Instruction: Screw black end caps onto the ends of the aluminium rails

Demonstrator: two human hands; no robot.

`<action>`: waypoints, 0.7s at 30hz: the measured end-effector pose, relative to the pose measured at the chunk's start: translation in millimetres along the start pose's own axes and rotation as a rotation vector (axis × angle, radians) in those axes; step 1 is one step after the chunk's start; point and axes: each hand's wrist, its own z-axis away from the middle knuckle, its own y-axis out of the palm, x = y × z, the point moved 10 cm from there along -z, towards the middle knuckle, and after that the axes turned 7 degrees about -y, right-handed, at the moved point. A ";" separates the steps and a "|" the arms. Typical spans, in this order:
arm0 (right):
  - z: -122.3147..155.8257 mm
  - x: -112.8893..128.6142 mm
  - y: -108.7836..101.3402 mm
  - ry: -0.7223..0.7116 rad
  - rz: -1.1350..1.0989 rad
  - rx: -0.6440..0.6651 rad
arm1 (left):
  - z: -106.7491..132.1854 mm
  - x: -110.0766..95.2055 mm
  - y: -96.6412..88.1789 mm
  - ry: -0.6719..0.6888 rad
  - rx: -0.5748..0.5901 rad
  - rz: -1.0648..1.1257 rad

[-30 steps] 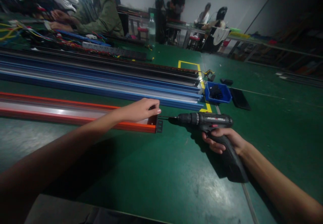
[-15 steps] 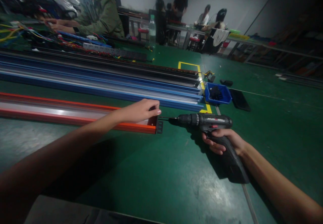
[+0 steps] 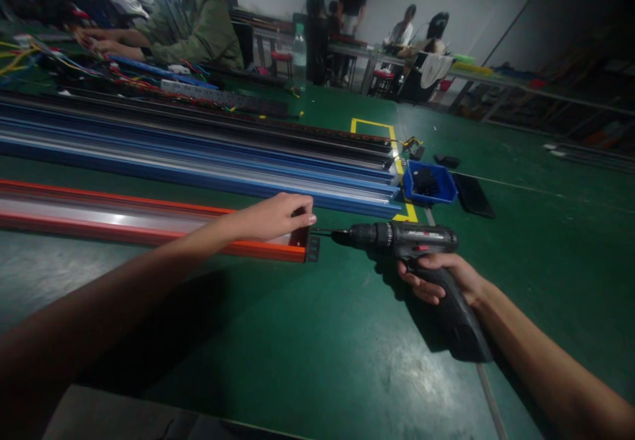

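Note:
My right hand (image 3: 441,278) is wrapped round the handle of a black power drill (image 3: 417,238), which lies nearly level and points left. Its thin bit (image 3: 322,232) reaches the black end cap (image 3: 312,249) at the right end of an orange metal channel (image 3: 262,250). My left hand (image 3: 278,217) is closed over that end, fingers curled at the cap's upper part. Whether the bit meets a screw there is too small to tell. A cord (image 3: 489,394) runs down from the drill's base.
Behind the orange channel lie several blue channels (image 3: 322,205) and black ones. A blue bin (image 3: 430,195) of small black parts stands beyond the drill, beside a flat black object (image 3: 473,195). Wiring, a bottle (image 3: 299,56) and a seated person (image 3: 198,26) are further back.
Both hands, the drill and the orange channel hold nearly the same places. The view has shifted very slightly.

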 end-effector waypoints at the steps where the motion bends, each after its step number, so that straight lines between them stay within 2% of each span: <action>1: 0.3 -0.2 -0.5 -0.001 0.000 -0.003 | -0.1 0.1 0.1 0.001 0.000 -0.001; 10: 0.6 1.1 4.4 -0.007 -0.009 0.018 | 0.3 -1.3 -0.8 0.021 -0.012 -0.019; 21: 1.1 -0.7 -0.9 -0.002 -0.009 0.004 | -0.6 2.6 0.2 0.024 -0.021 -0.026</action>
